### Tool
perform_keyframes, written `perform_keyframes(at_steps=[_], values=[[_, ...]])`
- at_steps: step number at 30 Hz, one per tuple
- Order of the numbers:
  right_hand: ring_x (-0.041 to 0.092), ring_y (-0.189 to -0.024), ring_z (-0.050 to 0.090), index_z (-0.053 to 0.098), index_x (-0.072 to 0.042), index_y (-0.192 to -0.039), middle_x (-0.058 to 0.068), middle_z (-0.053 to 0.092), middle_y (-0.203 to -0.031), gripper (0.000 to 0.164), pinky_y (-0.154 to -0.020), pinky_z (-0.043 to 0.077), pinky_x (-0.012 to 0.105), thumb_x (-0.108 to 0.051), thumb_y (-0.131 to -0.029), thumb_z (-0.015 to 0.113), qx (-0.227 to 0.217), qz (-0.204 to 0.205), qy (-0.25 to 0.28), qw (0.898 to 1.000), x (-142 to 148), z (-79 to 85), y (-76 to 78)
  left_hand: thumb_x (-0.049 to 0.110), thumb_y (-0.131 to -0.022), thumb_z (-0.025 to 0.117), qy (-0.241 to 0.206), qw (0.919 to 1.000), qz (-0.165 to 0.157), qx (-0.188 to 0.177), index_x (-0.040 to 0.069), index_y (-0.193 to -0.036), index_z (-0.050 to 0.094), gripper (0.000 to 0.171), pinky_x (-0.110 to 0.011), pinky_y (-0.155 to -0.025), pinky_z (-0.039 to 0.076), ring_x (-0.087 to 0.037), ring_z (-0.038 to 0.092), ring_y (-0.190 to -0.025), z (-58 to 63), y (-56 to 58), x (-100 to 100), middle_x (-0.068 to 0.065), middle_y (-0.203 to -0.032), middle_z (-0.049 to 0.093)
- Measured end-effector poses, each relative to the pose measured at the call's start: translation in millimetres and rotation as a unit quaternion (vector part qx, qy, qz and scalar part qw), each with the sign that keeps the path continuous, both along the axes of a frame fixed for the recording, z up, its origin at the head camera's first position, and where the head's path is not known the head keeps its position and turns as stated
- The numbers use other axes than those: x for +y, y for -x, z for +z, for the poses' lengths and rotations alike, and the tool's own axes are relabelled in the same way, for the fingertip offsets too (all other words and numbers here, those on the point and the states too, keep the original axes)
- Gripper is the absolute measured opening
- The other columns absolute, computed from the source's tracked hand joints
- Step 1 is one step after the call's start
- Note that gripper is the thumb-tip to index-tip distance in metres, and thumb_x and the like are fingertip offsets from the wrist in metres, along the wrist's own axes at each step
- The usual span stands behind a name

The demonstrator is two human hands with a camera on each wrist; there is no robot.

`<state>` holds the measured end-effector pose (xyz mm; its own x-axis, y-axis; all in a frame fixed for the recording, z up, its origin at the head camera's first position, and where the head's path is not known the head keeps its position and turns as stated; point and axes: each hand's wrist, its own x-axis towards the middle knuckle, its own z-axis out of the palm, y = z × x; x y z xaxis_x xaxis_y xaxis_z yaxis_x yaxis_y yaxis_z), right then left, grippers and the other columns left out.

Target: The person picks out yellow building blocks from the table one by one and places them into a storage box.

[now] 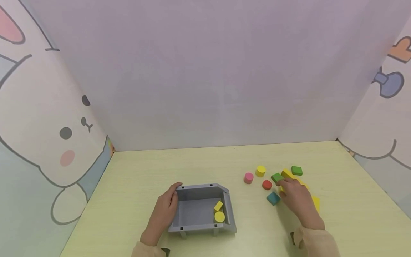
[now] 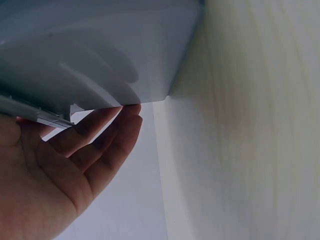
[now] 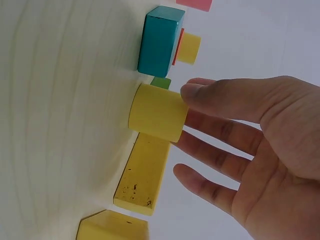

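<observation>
My left hand (image 1: 162,212) grips the left side of a grey plastic bin (image 1: 196,227), fingers along its outside in the left wrist view. Inside, at the bin's right end, lie a small yellow block (image 1: 218,206) and a yellow round block (image 1: 219,217). On the right of the table my right hand (image 1: 297,198) pinches a yellow cylinder block (image 3: 157,114) between thumb and fingers, low over the tabletop. A teal block (image 1: 273,198) lies left of this hand. Just past the fingertips is a green block (image 1: 277,177), with a red disc (image 1: 267,185) beside it.
Farther back stand a pink cylinder (image 1: 248,178) and another yellow cylinder (image 1: 260,171). A second green block (image 1: 297,170) lies behind a long yellow block (image 1: 288,174). More yellow shows beside the right wrist. A pale wall (image 1: 221,89) closes off the table's back.
</observation>
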<state>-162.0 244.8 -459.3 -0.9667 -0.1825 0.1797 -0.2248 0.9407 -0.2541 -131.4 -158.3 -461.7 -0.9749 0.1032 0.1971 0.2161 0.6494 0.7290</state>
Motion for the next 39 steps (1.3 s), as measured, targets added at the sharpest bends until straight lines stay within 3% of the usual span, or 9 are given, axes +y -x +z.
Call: perform_keyframes(at_steps=[11, 39], values=[[0.043, -0.094, 0.060, 0.069, 0.002, -0.100, 0.022, 0.065, -0.104, 0.026, -0.074, 0.049, 0.055, 0.010, -0.076, 0.074, -0.031, -0.014, 0.011, 0.999, 1.5, -0.7, 0.2, 0.007, -0.103, 0.036, 0.013, 0.9999, 0.008, -0.006, 0.007, -0.133, 0.055, 0.035, -0.025, -0.052, 0.035, -0.004, 0.031, -0.051, -3.2, 1.3, 0.6, 0.005, -0.062, 0.035], [0.041, -0.092, 0.061, 0.069, 0.003, -0.101, 0.021, 0.066, -0.101, 0.026, -0.075, 0.051, 0.053, 0.009, -0.076, 0.074, -0.010, -0.005, 0.013, 1.000, -5.3, 9.0, -2.8, 0.009, -0.105, 0.036, 0.001, 1.0000, -0.005, 0.004, 0.005, -0.134, 0.053, 0.035, -0.025, -0.051, 0.035, -0.002, 0.030, -0.050, -1.1, 0.2, 0.0, 0.005, -0.063, 0.035]])
